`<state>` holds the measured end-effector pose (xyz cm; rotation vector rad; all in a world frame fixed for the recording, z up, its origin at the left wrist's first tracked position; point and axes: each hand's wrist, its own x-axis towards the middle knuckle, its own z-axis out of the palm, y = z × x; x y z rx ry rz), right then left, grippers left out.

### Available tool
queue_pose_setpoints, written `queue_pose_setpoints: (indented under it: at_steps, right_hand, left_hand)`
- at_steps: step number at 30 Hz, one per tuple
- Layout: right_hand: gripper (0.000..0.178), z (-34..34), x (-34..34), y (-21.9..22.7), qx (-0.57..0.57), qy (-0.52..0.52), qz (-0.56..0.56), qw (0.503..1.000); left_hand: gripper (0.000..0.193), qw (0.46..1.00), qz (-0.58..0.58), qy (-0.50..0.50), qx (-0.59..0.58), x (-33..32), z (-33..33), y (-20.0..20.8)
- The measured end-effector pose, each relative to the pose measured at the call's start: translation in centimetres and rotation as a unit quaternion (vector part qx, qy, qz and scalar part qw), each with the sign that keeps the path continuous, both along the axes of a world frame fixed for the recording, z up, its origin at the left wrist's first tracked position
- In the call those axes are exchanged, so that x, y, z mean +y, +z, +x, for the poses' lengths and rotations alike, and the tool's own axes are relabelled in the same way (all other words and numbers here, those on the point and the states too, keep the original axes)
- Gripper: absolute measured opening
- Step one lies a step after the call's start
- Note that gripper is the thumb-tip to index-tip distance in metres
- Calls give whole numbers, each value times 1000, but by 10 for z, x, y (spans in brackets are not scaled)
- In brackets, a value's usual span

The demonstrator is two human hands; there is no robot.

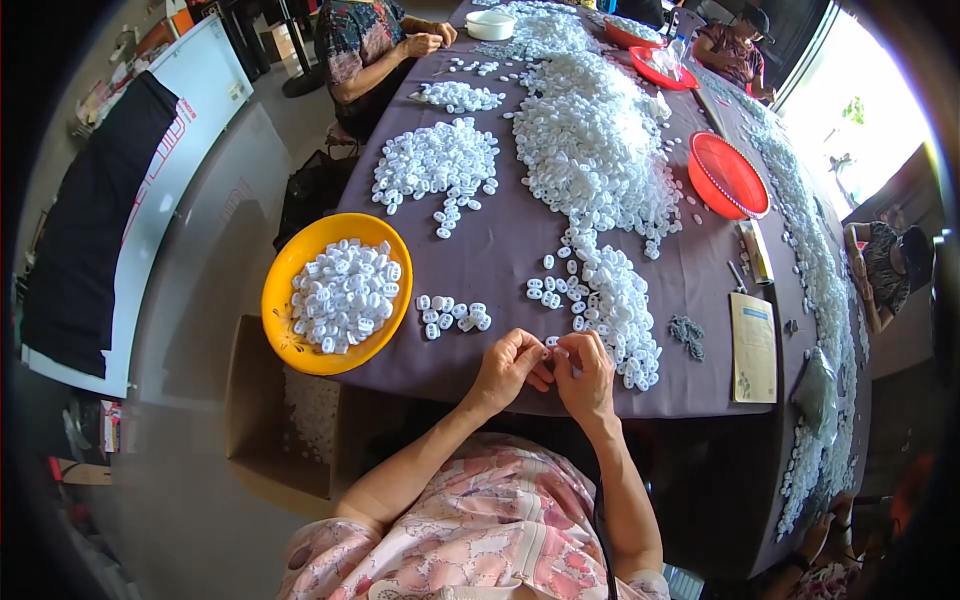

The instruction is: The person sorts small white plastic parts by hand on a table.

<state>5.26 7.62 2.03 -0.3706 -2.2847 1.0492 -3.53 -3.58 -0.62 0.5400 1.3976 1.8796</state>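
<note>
Close to the table's front edge, my left hand (505,370) and my right hand (585,378) meet with thumbs and fingertips pinched together. Whatever sits between the fingertips is too small and covered to name. Just beyond them lies a loose pile of small white oval plastic pieces with two dark holes (618,300), nearest my right hand. A few more white pieces (548,290) lie scattered at its left side. To the left of my left hand is a small group of white pieces (452,316).
At the left edge, a yellow bowl (285,345) holds many white pieces. Larger heaps (590,140) run up the table (480,250). A dark grey tangled clump (687,337), a brown envelope (753,350) and a red basket (712,185) lie right. A cardboard box (255,440) stands below. Other people sit around.
</note>
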Motion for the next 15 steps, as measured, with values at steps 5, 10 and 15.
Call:
queue_pose_setpoints:
  at_steps: [5,10,15]
  right_hand:
    - [20,2,0,2,-9,-11,8,1000]
    - [20,8,6,-24,2,-69,-234,970]
    - [16,4,11,-21,26,-55,-367,928]
  left_hand:
    - [14,1000,-9,-12,-24,-1,0,9]
    - [14,998,-42,-30,-22,0,1,12]
    - [14,998,-52,-25,-4,0,0,11]
